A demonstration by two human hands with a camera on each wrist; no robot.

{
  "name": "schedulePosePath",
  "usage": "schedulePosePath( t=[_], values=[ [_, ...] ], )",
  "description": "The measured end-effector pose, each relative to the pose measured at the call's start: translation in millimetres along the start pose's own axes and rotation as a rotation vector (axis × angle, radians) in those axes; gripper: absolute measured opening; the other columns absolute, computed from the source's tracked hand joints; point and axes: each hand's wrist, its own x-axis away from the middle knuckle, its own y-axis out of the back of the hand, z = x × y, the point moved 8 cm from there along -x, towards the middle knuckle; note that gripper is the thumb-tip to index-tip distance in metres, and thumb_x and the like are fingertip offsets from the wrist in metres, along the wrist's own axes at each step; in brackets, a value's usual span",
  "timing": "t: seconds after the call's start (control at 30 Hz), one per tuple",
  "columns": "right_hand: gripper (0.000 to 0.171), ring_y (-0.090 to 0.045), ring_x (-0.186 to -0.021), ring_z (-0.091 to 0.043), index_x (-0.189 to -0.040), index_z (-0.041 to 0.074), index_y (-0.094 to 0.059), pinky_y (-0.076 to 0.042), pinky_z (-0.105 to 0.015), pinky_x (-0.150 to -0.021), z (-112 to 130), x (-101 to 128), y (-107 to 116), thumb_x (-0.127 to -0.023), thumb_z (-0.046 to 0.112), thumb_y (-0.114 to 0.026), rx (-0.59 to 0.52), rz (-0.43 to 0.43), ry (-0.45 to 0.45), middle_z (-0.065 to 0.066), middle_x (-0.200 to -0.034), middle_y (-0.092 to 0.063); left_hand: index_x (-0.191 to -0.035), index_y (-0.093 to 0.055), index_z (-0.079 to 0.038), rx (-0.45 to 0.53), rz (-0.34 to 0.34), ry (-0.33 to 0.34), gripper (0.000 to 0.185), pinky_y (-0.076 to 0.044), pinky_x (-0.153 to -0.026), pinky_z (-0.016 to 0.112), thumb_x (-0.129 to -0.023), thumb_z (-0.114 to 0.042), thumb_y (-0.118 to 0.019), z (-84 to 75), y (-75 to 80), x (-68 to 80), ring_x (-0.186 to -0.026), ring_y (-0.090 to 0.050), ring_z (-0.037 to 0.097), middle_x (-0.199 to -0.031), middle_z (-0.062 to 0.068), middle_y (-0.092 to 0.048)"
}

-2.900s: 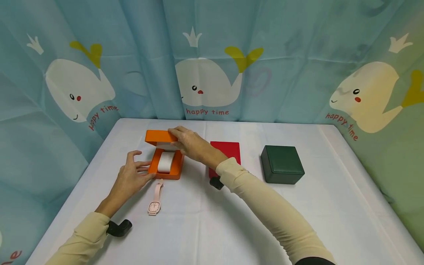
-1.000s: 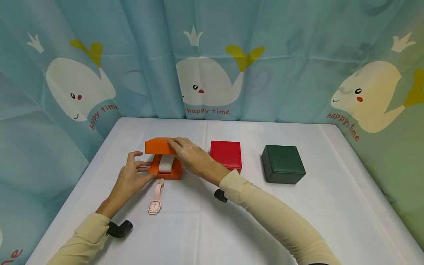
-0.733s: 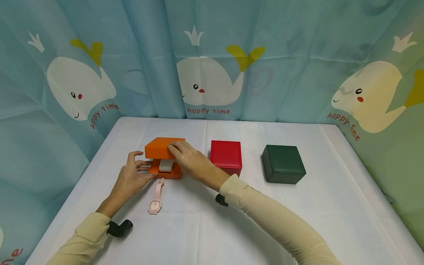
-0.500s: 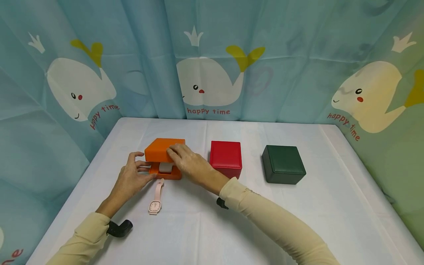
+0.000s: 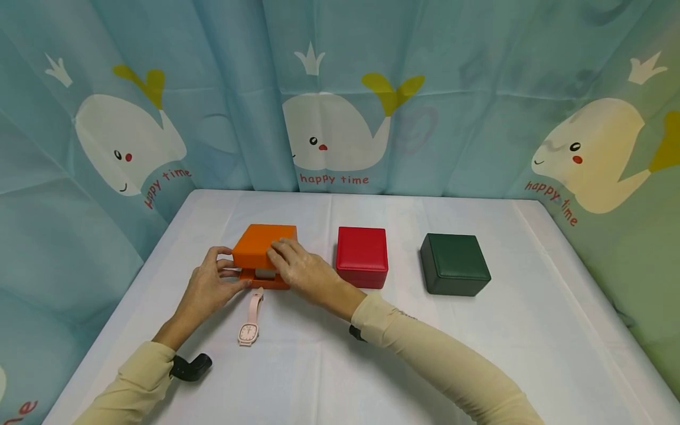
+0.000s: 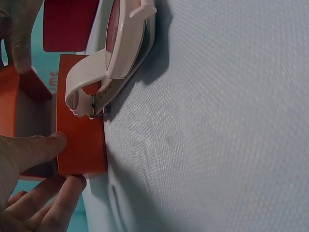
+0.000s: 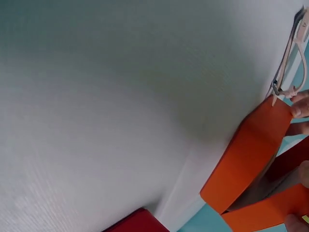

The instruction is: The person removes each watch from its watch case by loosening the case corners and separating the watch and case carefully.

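An orange watch box (image 5: 260,237) stands on the table with its lid tilted partway down over the base. Inside it a strip of white cushion (image 5: 264,273) shows through the front gap. My left hand (image 5: 209,289) holds the base at its left front corner, thumb on the front wall and fingers along the side. With its thumb and fingers, my right hand (image 5: 310,271) grips the right part of the lid (image 7: 270,211). A pink wristwatch (image 5: 249,332) lies just in front of the box, its strap (image 6: 87,72) close to the box front.
Right of the orange box stands a closed red box (image 5: 363,251), near my right forearm. Farther right is a closed dark green box (image 5: 454,264). A white cloth covers the table (image 5: 531,330), and a blue whale-print curtain (image 5: 340,53) hangs behind it.
The orange lid has swung down and forward with my right hand, narrowing the gap over the cushion. My left hand stays on the base. The wristwatch and the other boxes have not moved.
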Motion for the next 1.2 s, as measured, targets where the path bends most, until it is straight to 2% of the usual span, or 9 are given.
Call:
schedulePosePath(
  t=[0.2, 0.67, 0.93, 1.2],
  values=[
    [0.043, -0.057, -0.124, -0.032, -0.133, -0.003, -0.062, -0.052, -0.034, -0.095, 4, 2, -2, -0.094, 0.010, -0.074, -0.007, 0.001, 0.012, -0.019, -0.132, -0.061, -0.136, -0.038, 0.008, 0.002, 0.000, 0.011, 0.073, -0.053, -0.088, 0.058, -0.081, -0.001, -0.085, 1.0, -0.3, 0.7, -0.101, -0.069, 0.042, -0.114, 0.028, -0.068],
    [0.033, -0.056, -0.126, -0.031, -0.129, -0.001, -0.064, -0.053, -0.032, -0.093, 12, 10, -10, -0.098, 0.009, -0.068, 0.051, 0.020, 0.053, -0.018, -0.132, -0.062, -0.135, -0.041, 0.010, -0.011, -0.025, -0.019, 0.070, -0.055, -0.086, 0.056, -0.080, 0.002, -0.085, 0.2, -0.1, 0.1, -0.100, -0.069, 0.045, -0.112, 0.030, -0.068],
    [0.031, -0.055, -0.127, -0.030, -0.128, 0.001, -0.064, -0.052, -0.030, -0.093, 13, 11, -12, -0.099, 0.009, -0.067, 0.049, 0.034, 0.033, -0.016, -0.132, -0.061, -0.138, -0.042, 0.011, -0.023, -0.010, 0.009, 0.073, -0.054, -0.087, 0.056, -0.081, -0.001, -0.085, -1.5, -2.1, 0.4, -0.103, -0.068, 0.045, -0.115, 0.032, -0.066],
    [0.033, -0.053, -0.130, -0.029, -0.131, 0.003, -0.063, -0.051, -0.030, -0.095, 11, 10, -17, -0.099, 0.011, -0.067, 0.045, 0.088, -0.008, -0.016, -0.136, -0.058, -0.140, -0.040, 0.011, -0.014, -0.005, 0.017, 0.075, -0.055, -0.086, 0.056, -0.081, -0.003, -0.084, -1.0, -2.6, -0.8, -0.104, -0.067, 0.046, -0.123, 0.035, -0.061]
  ],
)
